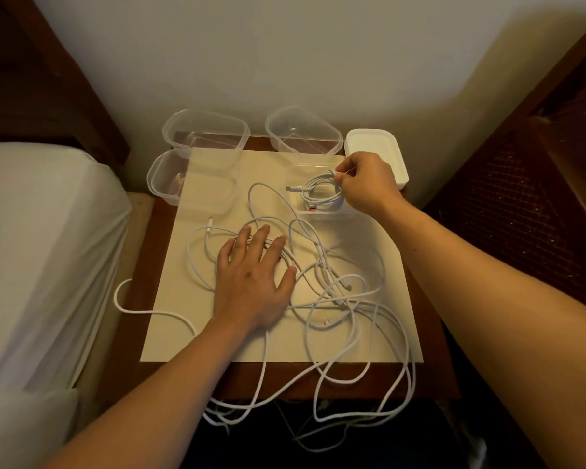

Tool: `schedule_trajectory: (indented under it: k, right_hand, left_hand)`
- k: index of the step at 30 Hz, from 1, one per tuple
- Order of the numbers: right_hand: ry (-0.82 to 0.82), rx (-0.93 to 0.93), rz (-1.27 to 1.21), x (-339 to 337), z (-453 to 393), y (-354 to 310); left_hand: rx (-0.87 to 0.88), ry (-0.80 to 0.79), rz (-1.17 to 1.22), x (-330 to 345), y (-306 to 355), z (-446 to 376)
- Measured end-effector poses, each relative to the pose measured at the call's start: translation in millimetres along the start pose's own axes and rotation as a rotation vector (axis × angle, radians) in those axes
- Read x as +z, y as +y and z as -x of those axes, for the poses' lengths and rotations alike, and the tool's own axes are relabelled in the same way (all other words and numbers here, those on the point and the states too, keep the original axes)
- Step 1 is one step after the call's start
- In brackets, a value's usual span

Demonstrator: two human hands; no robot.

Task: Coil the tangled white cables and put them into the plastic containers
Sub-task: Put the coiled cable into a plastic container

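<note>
White bed (31, 248) (left) beside wooden nightstand (142, 265), cream mat (369, 340).

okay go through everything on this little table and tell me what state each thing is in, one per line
Coiled cable: coiled, inside the near right container, pinched by right hand.
Tangled cables: loose, trailing over the table's front edge; left hand flat on them.
Three other containers: open, empty.
White lids: stacked, off.

Tangled cables (332, 286) across table centre
</note>
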State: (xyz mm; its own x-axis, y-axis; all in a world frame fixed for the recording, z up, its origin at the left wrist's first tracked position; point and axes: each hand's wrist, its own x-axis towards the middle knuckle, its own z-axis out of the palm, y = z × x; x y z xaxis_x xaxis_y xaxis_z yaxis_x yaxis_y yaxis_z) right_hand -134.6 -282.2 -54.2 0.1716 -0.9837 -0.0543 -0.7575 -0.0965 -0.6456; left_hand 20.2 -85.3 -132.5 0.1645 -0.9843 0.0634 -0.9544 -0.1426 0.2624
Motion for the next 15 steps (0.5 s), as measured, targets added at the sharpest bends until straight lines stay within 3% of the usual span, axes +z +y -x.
schedule_trajectory:
  k: [8, 12, 15]
  right_hand:
    - [0.031, -0.092, 0.22, 5, 5, -4]
    - [0.039, -0.279, 0.396, 5, 11, -2]
    - [-0.07, -0.424, 0.529, 4, 15, -6]
  left_hand:
    - [-0.006, 0.004, 0.019, -2, 1, -1]
    - [-0.013, 0.012, 0.024, -2, 1, 0]
    - [-0.018, 0.018, 0.023, -1, 1, 0]
